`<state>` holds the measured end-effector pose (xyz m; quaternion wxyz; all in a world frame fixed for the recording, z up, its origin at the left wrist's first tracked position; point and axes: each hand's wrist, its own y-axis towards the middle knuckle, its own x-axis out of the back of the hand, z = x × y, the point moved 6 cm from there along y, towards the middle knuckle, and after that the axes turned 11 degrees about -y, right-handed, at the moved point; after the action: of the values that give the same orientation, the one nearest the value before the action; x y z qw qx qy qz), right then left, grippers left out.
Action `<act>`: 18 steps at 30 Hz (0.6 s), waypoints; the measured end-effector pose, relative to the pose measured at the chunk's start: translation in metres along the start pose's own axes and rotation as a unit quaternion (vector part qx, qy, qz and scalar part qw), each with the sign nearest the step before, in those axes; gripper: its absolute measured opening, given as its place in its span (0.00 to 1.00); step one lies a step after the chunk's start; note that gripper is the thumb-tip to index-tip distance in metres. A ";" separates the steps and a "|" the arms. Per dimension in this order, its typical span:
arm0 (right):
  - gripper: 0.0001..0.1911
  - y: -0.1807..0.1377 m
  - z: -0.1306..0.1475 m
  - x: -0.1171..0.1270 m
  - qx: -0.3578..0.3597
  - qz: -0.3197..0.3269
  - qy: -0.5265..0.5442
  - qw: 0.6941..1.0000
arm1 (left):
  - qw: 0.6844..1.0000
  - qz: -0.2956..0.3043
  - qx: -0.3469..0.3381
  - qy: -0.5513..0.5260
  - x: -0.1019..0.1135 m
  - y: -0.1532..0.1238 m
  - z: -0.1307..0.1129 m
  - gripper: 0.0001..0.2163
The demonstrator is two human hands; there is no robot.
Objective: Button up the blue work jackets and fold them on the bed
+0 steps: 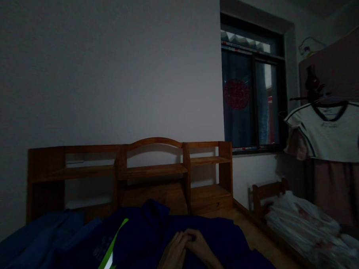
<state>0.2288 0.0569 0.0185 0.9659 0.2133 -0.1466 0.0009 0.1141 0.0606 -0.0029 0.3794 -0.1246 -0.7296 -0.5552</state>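
A dark blue work jacket (136, 235) with a yellow-green and silver reflective stripe lies spread out at the bottom middle. Over its right half, my left hand (174, 251) and my right hand (200, 246) meet at the fingertips. Both have their fingers bent and drawn together on the cloth. The small part of the jacket between the fingertips is hidden, and the light is dim. To the left of the jacket lies a lighter blue piece of cloth (49, 231), rumpled.
A wooden headboard with shelves (154, 171) stands against the wall behind the jacket. Bare wooden bed boards (255, 230) show at right. Beyond the bed edge lie white plastic bags (305, 228). A white shirt (334, 131) hangs at right, near a window (255, 99).
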 end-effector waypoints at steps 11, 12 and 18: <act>0.09 -0.011 0.012 0.000 -0.057 -0.010 0.014 0.998 | 1.000 0.013 0.025 0.007 0.021 0.007 -0.018 0.23; 0.10 -0.012 0.013 0.000 -0.060 -0.007 0.017 0.998 | 0.999 0.019 0.032 0.000 0.020 0.007 -0.019 0.23; 0.11 -0.013 0.014 -0.001 -0.054 0.013 0.026 0.998 | 0.996 0.031 0.069 -0.044 0.023 0.007 -0.020 0.26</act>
<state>0.2249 0.0395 0.0257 0.9795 0.1585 -0.1241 0.0107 0.1111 0.0398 0.0195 0.3715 -0.1454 -0.7780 -0.4854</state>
